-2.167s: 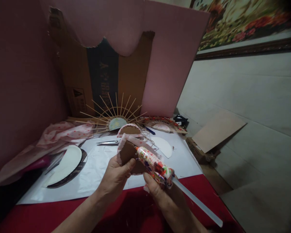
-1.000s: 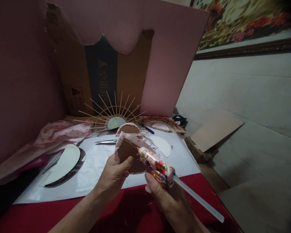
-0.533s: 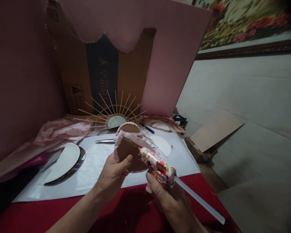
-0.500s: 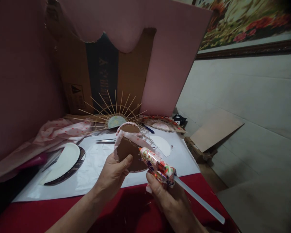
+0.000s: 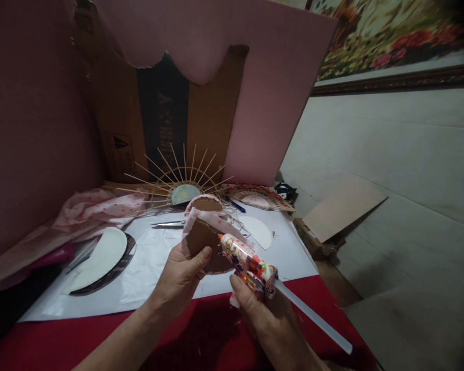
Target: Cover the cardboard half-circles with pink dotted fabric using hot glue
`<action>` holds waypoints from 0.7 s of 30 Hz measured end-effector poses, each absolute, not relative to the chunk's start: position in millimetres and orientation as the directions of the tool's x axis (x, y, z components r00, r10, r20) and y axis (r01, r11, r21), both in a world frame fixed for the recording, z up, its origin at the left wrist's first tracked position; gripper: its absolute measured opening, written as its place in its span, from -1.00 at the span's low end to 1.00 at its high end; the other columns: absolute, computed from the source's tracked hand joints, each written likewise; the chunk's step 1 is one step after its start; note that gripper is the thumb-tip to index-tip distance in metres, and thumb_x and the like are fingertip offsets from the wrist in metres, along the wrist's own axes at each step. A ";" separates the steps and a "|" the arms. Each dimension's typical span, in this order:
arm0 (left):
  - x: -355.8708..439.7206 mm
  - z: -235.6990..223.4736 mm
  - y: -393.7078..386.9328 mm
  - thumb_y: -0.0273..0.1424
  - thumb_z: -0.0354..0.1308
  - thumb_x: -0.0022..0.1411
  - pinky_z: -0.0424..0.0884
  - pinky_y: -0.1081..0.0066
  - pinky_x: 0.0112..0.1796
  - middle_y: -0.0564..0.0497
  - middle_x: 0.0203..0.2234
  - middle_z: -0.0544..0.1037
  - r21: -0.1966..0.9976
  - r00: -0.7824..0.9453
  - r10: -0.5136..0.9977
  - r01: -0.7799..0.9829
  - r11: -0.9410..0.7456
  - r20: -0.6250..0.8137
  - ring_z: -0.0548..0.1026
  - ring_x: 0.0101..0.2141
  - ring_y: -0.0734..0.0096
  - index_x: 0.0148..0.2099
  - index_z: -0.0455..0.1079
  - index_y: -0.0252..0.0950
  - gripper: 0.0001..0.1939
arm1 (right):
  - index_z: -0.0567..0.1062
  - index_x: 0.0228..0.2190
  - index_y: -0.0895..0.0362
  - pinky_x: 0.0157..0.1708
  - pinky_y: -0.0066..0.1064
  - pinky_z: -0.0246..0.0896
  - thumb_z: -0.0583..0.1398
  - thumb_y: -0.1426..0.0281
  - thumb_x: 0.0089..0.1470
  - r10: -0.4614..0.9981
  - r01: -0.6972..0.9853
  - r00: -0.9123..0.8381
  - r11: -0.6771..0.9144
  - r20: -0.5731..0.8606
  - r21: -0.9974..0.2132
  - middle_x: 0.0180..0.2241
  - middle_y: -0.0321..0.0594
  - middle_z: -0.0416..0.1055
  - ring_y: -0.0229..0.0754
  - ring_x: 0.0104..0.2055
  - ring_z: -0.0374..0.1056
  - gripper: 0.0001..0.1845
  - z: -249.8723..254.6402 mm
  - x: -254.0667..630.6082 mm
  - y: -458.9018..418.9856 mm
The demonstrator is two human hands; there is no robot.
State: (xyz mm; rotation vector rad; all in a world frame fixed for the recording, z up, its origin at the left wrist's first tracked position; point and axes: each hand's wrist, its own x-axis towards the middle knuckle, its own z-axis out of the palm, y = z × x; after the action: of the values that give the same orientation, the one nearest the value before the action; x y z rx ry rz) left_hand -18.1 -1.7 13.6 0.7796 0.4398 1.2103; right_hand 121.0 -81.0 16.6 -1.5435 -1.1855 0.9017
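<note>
My left hand (image 5: 187, 268) pinches a brown cardboard piece (image 5: 203, 239) between thumb and fingers. Pink dotted fabric (image 5: 216, 222) is folded over the cardboard's upper edge. In my right hand (image 5: 263, 309) is a hot glue gun (image 5: 247, 257) with a flowery wrapping. Its orange nozzle is at the cardboard, near the fabric fold; I cannot tell if it touches. A long translucent glue stick (image 5: 313, 312) sticks out of its back end. Just behind lies a smaller cardboard half-round (image 5: 206, 204) edged with the same fabric.
Scissors (image 5: 168, 224) and a white half-disc (image 5: 257, 230) lie on the white sheet (image 5: 147, 273). A stick fan frame (image 5: 185, 193) stands before the pink box (image 5: 263, 103). At left are a cream half-disc (image 5: 104, 257) and crumpled dotted fabric (image 5: 96, 206); at right, a cardboard sheet (image 5: 344, 208).
The glue gun has shifted slightly left along the cardboard, its glue stick moving with it. My left hand and the cardboard have stayed nearly still.
</note>
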 end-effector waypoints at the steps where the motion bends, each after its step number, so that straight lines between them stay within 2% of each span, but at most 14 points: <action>1: -18.3 13.6 -1.8 -0.49 0.33 0.04 0.51 0.54 -0.30 -0.03 -0.33 0.67 0.738 0.315 0.944 -0.659 0.144 0.097 0.60 -0.36 0.42 -0.20 0.57 -0.29 -0.79 | 0.60 -0.29 0.14 -0.37 -0.39 0.39 0.23 -0.03 -0.06 0.966 0.262 0.259 -0.070 0.001 -0.962 -0.36 -0.12 0.50 -0.08 -0.34 0.42 -0.49 16.5 121.1 -81.1; 6: -19.1 12.7 -1.3 -0.48 0.34 0.02 0.52 0.46 -0.30 -0.06 -0.34 0.67 0.750 0.288 0.954 -0.649 0.129 0.085 0.60 -0.36 0.33 -0.21 0.57 -0.29 -0.78 | 0.59 -0.32 0.17 -0.45 -0.42 0.36 0.24 -0.03 -0.08 0.946 0.278 0.324 -0.109 -0.013 -0.954 -0.44 -0.14 0.49 -0.13 -0.43 0.40 -0.48 13.4 123.2 -82.1; 12: -19.1 13.0 -2.0 -0.46 0.35 0.01 0.53 0.36 -0.25 -0.08 -0.32 0.66 0.765 0.283 0.956 -0.632 0.128 0.073 0.60 -0.32 0.25 -0.20 0.56 -0.30 -0.77 | 0.59 -0.28 0.15 -0.42 -0.37 0.38 0.23 -0.04 -0.06 0.937 0.293 0.347 -0.136 -0.027 -0.946 -0.43 -0.13 0.49 -0.08 -0.40 0.42 -0.48 9.0 122.8 -84.9; 16: -17.4 14.4 -2.5 -0.49 0.35 0.01 0.53 0.46 -0.32 -0.05 -0.33 0.67 0.756 0.288 0.953 -0.643 0.122 0.091 0.60 -0.34 0.31 -0.20 0.56 -0.28 -0.77 | 0.61 -0.26 0.10 -0.25 -0.33 0.38 0.19 -0.06 -0.03 0.958 0.325 0.269 0.009 0.102 -0.945 -0.29 -0.11 0.50 -0.05 -0.29 0.42 -0.47 7.9 122.5 -86.1; 19: -17.0 14.7 -3.3 -0.51 0.33 0.03 0.51 0.51 -0.30 -0.02 -0.32 0.67 0.748 0.298 0.949 -0.651 0.124 0.102 0.60 -0.33 0.37 -0.20 0.57 -0.26 -0.78 | 0.61 -0.27 0.11 -0.28 -0.35 0.39 0.17 -0.05 -0.01 0.962 0.320 0.256 0.012 0.099 -0.947 -0.30 -0.10 0.50 -0.06 -0.30 0.42 -0.48 9.6 123.1 -83.9; 21: -17.5 14.2 -3.4 -0.50 0.33 0.04 0.52 0.50 -0.30 -0.03 -0.32 0.67 0.753 0.301 0.948 -0.646 0.125 0.100 0.60 -0.33 0.35 -0.20 0.57 -0.28 -0.78 | 0.61 -0.29 0.12 -0.30 -0.35 0.39 0.20 -0.06 -0.04 0.963 0.318 0.252 0.011 0.095 -0.948 -0.34 -0.11 0.50 -0.05 -0.30 0.41 -0.48 10.8 123.8 -82.1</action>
State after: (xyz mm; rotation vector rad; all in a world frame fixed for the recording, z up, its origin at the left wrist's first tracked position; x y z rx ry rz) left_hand -17.5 -3.4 14.2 0.8004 0.4611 1.2228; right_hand 123.8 -82.1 10.8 -1.5096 -1.2523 0.8001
